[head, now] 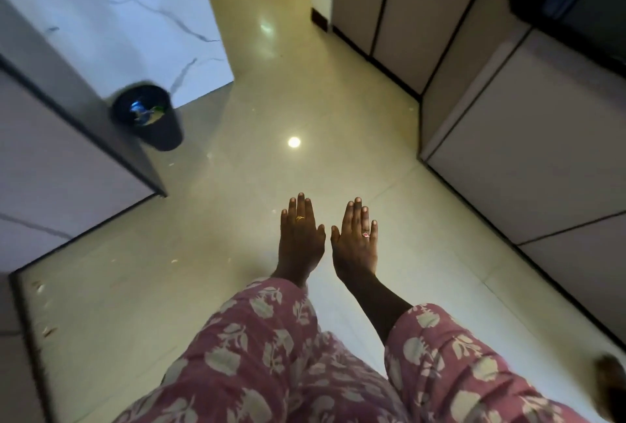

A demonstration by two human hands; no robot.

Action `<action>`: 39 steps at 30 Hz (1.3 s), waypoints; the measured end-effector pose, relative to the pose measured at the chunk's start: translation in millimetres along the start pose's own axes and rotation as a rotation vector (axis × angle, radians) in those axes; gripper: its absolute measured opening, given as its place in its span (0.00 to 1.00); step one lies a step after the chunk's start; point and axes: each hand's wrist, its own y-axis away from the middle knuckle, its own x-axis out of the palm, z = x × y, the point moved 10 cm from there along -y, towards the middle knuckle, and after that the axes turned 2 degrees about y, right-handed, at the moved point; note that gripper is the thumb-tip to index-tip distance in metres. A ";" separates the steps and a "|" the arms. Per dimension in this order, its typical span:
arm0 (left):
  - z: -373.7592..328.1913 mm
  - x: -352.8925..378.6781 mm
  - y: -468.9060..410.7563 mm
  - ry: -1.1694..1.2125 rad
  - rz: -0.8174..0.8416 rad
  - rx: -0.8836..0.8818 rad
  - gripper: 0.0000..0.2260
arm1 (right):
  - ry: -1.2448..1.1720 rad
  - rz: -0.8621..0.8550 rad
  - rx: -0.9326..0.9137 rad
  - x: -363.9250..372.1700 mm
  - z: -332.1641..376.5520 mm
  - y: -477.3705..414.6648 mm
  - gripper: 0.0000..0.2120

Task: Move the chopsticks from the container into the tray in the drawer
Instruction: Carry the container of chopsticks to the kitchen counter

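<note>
With bare left hand (300, 240) and right hand (355, 242) flat, fingers spread, holding nothing: locate unseen chopsticks before reaching toward right-side grey cabinet drawers (528, 138).

Pink sleeves (271, 348) with pale leaf prints. A gold ring (299, 218) on the left hand (300, 239), a pink ring (366, 234) on the right hand (355, 243).

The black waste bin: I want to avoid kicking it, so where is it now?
The round black waste bin stands on the glossy floor at upper left of the head view, against the dark cabinet corner, far from both hands.
</note>
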 end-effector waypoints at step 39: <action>-563.6 -104.0 -691.5 0.520 -0.049 0.312 0.25 | -0.340 -0.557 0.659 -351.4 -477.6 -559.9 0.29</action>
